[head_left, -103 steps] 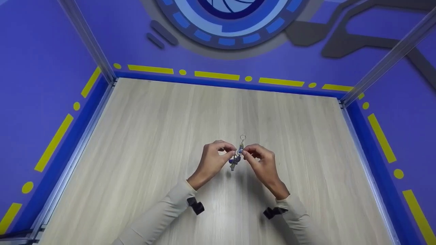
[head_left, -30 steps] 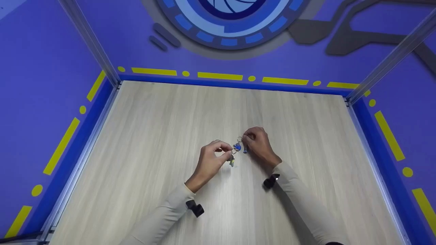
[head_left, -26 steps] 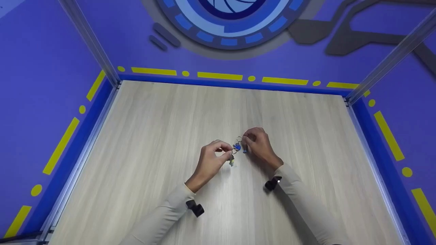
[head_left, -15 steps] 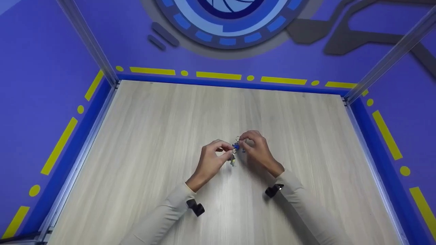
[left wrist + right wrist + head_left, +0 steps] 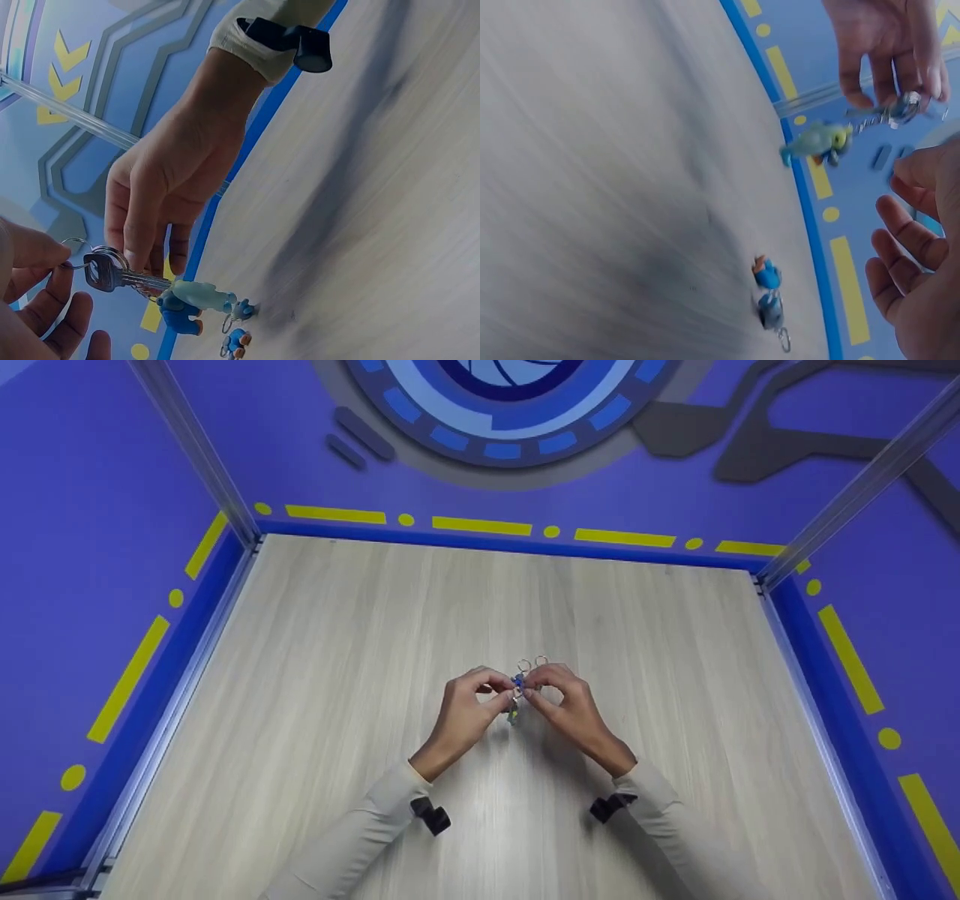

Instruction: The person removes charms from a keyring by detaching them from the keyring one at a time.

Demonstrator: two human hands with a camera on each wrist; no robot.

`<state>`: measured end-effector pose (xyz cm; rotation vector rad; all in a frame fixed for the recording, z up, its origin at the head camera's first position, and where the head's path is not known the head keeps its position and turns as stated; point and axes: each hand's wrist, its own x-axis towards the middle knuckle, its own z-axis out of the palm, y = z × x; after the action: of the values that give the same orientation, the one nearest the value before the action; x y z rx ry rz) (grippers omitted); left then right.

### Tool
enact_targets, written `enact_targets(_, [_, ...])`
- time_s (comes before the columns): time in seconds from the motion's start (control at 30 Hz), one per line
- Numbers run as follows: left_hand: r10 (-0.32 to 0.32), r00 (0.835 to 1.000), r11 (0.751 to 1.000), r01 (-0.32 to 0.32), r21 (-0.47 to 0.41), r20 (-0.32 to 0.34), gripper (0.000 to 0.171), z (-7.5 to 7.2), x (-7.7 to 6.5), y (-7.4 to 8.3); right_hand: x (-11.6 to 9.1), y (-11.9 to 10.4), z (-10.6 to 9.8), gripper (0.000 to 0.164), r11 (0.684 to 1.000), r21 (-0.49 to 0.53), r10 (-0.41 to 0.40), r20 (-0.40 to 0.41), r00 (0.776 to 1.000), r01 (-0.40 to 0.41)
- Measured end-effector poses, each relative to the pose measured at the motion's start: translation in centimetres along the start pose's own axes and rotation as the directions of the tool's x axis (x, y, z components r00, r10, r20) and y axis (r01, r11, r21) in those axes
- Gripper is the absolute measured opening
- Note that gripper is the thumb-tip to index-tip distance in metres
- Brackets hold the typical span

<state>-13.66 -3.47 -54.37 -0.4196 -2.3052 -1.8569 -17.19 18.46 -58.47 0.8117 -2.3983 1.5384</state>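
My left hand [image 5: 469,705] pinches a metal key ring [image 5: 112,256] between thumb and forefinger. From it hang a dark-headed key [image 5: 105,274], a pale green figure charm [image 5: 202,294] and a blue figure charm [image 5: 180,311]. Facing it closely, my right hand [image 5: 574,709] has its thumb and forefinger bent near the ring; in the right wrist view a gap shows between its fingers and the ring. Beyond the hands lie two detached charms, one blue and orange [image 5: 766,273], the other grey-blue [image 5: 771,309], with small rings [image 5: 541,661] pointing away.
A light wood tabletop [image 5: 337,660] runs out to blue printed walls [image 5: 82,472] at the back and both sides. Metal posts [image 5: 217,472] stand in the back corners. Black camera mounts [image 5: 431,816] sit on both cuffs.
The right hand sets a charm down on the table beside another, lets go, and moves back toward the left hand. The left hand stays nearly still with the key ring.
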Motion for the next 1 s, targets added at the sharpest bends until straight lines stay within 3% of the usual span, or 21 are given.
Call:
enact_targets(0.4, [0.0, 1.0, 1.0, 0.0, 0.02, 0.002, 0.009, 0.3, 0.2, 0.1, -1.5, -1.8, 0.1, 0.007, 0.998, 0.036, -0.047, 0.009, 0.999, 0.047])
enact_targets(0.73, [-0.018, 1.0, 1.0, 0.018, 0.0, 0.01, 0.007, 0.5, 0.2, 0.1, -1.7, -2.1, 0.7, 0.018, 0.991, 0.042, -0.123, -0.003, 0.992, 0.123])
enact_targets(1.0, [-0.029, 1.0, 0.999, 0.029, 0.018, 0.001, 0.006, 0.3, 0.1, 0.1, -1.9, -1.9, 0.3, 0.013, 0.995, 0.041, -0.093, -0.032, 0.995, 0.095])
